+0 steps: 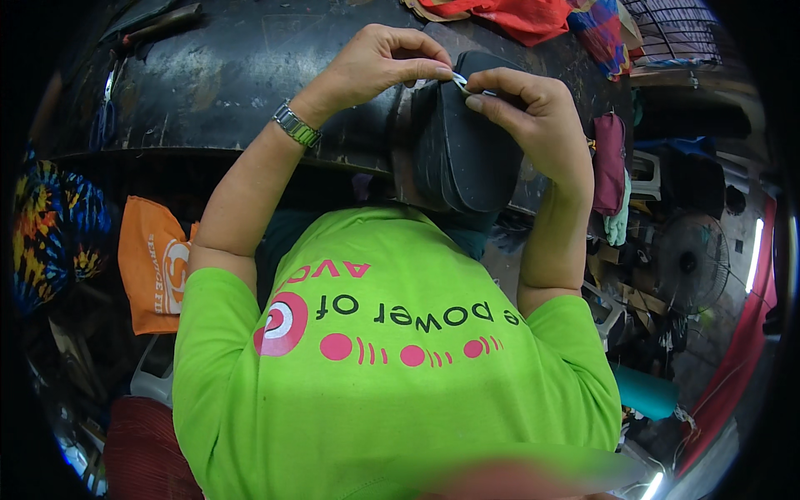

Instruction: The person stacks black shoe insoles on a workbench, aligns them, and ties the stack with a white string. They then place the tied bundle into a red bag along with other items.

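Note:
Out in front of me, my left hand [407, 60] has thumb and fingertips closed in a pinch on one end of a small white strip [459, 81]. My right hand [527, 102] pinches at the strip's other end with thumb and forefinger, the two hands almost meeting. What exactly the strip is made of is too small to tell. Just below the fingers stands a black bag-like piece with a rounded flap [479, 158], at the near edge of the dark worktable [250, 67]. Its far part is partly behind my right hand.
Scissors [107, 108] lie at the table's left. Red cloth [533, 18] is heaped at the far edge, beside a wire basket [673, 32]. A maroon pouch [610, 162] hangs at the right, near a standing fan [690, 262]. An orange bag [150, 267] hangs at the left.

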A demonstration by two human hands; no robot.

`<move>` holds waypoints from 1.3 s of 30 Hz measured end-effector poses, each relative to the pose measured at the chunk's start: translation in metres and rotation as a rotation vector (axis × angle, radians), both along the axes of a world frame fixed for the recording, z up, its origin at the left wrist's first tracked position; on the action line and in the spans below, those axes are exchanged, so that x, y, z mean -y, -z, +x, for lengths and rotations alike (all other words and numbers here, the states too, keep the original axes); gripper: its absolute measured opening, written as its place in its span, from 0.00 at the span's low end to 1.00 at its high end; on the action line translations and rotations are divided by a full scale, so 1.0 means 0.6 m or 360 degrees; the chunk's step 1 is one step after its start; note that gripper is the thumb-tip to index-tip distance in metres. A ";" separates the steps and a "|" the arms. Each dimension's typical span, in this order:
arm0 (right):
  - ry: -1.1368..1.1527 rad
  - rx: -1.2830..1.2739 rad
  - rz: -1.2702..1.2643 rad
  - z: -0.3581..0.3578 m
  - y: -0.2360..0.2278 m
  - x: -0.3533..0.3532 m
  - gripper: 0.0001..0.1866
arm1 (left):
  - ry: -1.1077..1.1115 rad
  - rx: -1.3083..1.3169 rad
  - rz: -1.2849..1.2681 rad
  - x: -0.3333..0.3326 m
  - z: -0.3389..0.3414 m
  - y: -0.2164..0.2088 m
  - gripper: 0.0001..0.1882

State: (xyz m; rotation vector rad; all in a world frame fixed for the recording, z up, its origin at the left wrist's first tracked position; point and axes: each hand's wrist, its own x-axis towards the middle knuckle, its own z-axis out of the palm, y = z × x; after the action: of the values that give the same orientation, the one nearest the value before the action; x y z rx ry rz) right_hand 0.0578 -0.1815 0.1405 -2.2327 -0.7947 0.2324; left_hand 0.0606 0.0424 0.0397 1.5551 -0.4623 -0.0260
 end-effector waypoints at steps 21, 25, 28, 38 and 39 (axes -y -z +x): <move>-0.0047 -0.0638 0.0668 0.018 0.007 0.028 0.09 | 0.0141 -0.0023 -0.0030 -0.017 0.006 -0.005 0.10; -0.0159 -0.0707 0.0839 0.021 0.012 0.034 0.12 | 0.0143 -0.0064 -0.0102 -0.017 0.010 0.001 0.10; -0.0231 -0.0752 0.0929 0.024 0.014 0.038 0.13 | 0.0166 -0.0079 -0.0121 -0.019 0.013 0.007 0.10; -0.0087 -0.0752 0.0802 0.022 0.015 0.046 0.12 | 0.0138 -0.0038 -0.0144 -0.023 0.017 0.012 0.09; -0.0079 -0.0720 0.0768 0.022 0.015 0.046 0.12 | 0.0133 0.0006 -0.0147 -0.024 0.017 0.013 0.09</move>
State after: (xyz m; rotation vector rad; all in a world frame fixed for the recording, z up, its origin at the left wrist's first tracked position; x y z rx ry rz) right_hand 0.0710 -0.2093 0.1318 -1.6250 -0.5814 0.4930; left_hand 0.0709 0.0566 0.0321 1.4447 -0.5242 -0.0656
